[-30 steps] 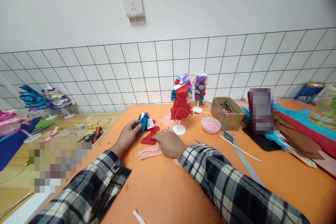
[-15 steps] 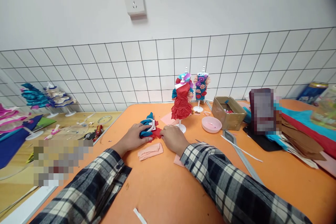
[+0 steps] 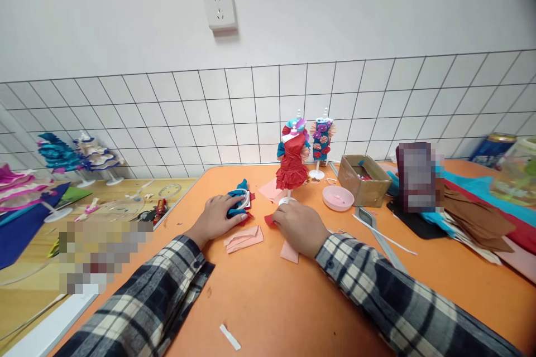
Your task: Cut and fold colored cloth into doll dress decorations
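Observation:
My left hand (image 3: 218, 216) rests on the table with its fingers curved over a blue crepe-paper bundle (image 3: 238, 212) that has a white ring (image 3: 241, 194) on it. Beneath its thumb a bit of red crepe paper (image 3: 248, 218) sticks out. Closer to the middle, my right hand (image 3: 302, 227) pinches a small red crepe-paper piece (image 3: 270, 220), apart from the bundle. A folded pink crepe-paper strip (image 3: 243, 239) lies between the hands, nearer to me. Just behind my right hand stands a miniature dress form (image 3: 292, 170) in a ruffled red dress.
Another small dress form (image 3: 322, 142) stands behind, by the tiled wall. To the right are a pink dish (image 3: 338, 198), a cardboard box (image 3: 365, 181), scissors (image 3: 372, 228), a dark upright device (image 3: 414, 175) and crepe-paper sheets (image 3: 481, 217). A white paper scrap (image 3: 230, 337) lies near the front.
My right hand has moved right, away from my left hand, with the red piece in its fingers. My left hand stays on the blue bundle. The view has shifted slightly.

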A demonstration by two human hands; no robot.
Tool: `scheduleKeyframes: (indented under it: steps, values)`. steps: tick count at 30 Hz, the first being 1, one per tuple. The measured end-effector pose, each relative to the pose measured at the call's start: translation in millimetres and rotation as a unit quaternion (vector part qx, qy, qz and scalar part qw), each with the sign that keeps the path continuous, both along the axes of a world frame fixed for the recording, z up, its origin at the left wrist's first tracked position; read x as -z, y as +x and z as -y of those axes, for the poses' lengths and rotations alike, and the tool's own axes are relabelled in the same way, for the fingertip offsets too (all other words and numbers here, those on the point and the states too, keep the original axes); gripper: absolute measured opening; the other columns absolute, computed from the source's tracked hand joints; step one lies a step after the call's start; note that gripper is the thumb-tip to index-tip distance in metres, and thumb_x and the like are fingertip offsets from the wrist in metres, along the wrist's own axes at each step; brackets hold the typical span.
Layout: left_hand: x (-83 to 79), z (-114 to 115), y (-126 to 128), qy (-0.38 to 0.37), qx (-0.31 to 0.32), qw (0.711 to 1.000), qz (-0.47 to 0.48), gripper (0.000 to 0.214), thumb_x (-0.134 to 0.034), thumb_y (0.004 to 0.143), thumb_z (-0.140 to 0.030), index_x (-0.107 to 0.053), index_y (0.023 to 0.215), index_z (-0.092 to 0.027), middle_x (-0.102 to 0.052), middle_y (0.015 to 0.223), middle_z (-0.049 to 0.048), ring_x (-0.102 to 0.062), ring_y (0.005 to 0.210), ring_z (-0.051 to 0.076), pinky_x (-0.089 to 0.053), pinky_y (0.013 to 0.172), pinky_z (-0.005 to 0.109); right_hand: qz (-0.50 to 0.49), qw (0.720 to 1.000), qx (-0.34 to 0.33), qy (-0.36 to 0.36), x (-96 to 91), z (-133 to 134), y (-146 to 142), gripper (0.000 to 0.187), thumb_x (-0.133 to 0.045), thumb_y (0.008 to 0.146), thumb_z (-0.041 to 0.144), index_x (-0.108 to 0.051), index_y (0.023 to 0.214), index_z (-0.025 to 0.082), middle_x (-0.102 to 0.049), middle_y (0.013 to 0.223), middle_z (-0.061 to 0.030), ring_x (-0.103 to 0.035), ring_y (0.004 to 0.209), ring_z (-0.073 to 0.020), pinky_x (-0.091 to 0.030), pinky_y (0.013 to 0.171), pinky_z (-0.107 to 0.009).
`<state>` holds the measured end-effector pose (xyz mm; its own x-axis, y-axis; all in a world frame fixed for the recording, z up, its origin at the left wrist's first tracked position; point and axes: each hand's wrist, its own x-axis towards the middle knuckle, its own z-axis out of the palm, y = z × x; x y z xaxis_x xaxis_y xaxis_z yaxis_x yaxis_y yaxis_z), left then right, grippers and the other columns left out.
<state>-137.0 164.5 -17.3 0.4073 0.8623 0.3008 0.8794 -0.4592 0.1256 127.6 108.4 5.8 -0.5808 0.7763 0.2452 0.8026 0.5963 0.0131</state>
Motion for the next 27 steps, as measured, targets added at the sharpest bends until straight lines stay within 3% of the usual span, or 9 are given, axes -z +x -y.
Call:
scheduleKeyframes:
  steps: [4,6,9,11,13,16,20,25,27]
  values:
    - [-12.8,12.1,5.0,0.113,-0.031,0.992,0.042,0.048,-0.051,0.084,-0.055,-0.060,0.120,-0.024,-0.062,0.107,0.0102,-0.051,0.103,0.031,-0.033,0.090,0.046,0.034,0.999,0.010,0.003,7.1,17.5,38.0,0.022,-0.045,0.091,0.013,-0.066,0.087,0.017,-0.066,0.088,-0.0095,-0.053,0.086,-0.0216,-0.035,0.065,-0.029]
    - [-21.0,25.4,13.7,0.162,0.005,0.984,0.074,0.039,-0.051,0.086,-0.047,-0.064,0.112,-0.022,-0.063,0.104,0.0100,-0.053,0.100,0.029,-0.033,0.091,0.045,0.031,0.999,0.024,-0.013,13.2,24.5,55.2,0.024,-0.044,0.093,0.018,-0.067,0.088,0.019,-0.067,0.085,-0.0087,-0.053,0.084,-0.0217,-0.034,0.064,-0.030]
    - [-29.3,54.3,41.0,0.100,0.209,0.972,0.035,0.025,-0.054,0.086,-0.041,-0.069,0.099,-0.025,-0.066,0.090,0.0076,-0.057,0.089,0.025,-0.037,0.086,0.040,0.014,0.998,0.025,-0.053,17.8,33.4,68.5,0.027,-0.043,0.094,0.024,-0.070,0.091,0.022,-0.069,0.086,-0.0067,-0.054,0.084,-0.0215,-0.035,0.064,-0.030]
    - [-29.8,74.0,64.5,0.013,0.292,0.956,-0.011,0.026,-0.051,0.089,-0.039,-0.068,0.105,-0.028,-0.067,0.091,0.0078,-0.057,0.090,0.025,-0.039,0.083,0.038,-0.009,0.997,0.014,-0.074,17.5,37.9,70.5,0.026,-0.045,0.093,0.029,-0.070,0.099,0.025,-0.070,0.090,-0.0057,-0.055,0.086,-0.0218,-0.037,0.068,-0.030]
    - [-26.5,88.2,84.3,-0.028,0.278,0.960,0.002,0.031,-0.052,0.089,-0.041,-0.064,0.112,-0.025,-0.066,0.103,0.0101,-0.057,0.094,0.025,-0.041,0.081,0.037,-0.043,0.995,0.000,-0.095,16.7,40.4,71.1,0.027,-0.047,0.092,0.034,-0.068,0.107,0.027,-0.070,0.094,-0.0051,-0.057,0.090,-0.0219,-0.039,0.072,-0.031]
    - [-18.7,95.4,98.1,-0.061,0.246,0.967,0.009,0.026,-0.054,0.088,-0.037,-0.065,0.108,-0.023,-0.066,0.100,0.0093,-0.058,0.094,0.025,-0.042,0.079,0.035,-0.104,0.987,-0.004,-0.123,18.7,40.6,74.1,0.030,-0.042,0.095,0.033,-0.068,0.108,0.026,-0.070,0.099,-0.0041,-0.059,0.093,-0.0196,-0.040,0.078,-0.030]
    - [-13.1,93.0,98.1,-0.062,0.235,0.970,-0.014,0.018,-0.055,0.088,-0.032,-0.068,0.095,-0.021,-0.066,0.089,0.0073,-0.058,0.087,0.022,-0.041,0.076,0.034,-0.100,0.988,-0.012,-0.119,22.1,40.1,78.1,0.028,-0.044,0.093,0.028,-0.070,0.104,0.025,-0.070,0.100,-0.0037,-0.059,0.095,-0.0192,-0.041,0.079,-0.029]
    - [-10.7,95.1,101.2,-0.052,0.221,0.974,0.008,0.015,-0.055,0.088,-0.030,-0.065,0.086,-0.019,-0.062,0.106,0.0080,-0.055,0.099,0.023,-0.042,0.083,0.035,-0.062,0.992,-0.033,-0.108,17.9,44.6,74.9,0.022,-0.050,0.090,0.030,-0.072,0.095,0.025,-0.069,0.092,-0.0028,-0.060,0.088,-0.0197,-0.040,0.072,-0.029]
    - [-8.3,96.0,102.2,-0.072,0.216,0.974,0.025,0.011,-0.058,0.087,-0.029,-0.063,0.086,-0.019,-0.063,0.103,0.0070,-0.056,0.098,0.023,-0.042,0.085,0.035,-0.074,0.990,-0.036,-0.111,17.8,45.4,74.1,0.020,-0.052,0.089,0.030,-0.071,0.094,0.025,-0.070,0.092,-0.0019,-0.060,0.088,-0.0195,-0.040,0.072,-0.029]
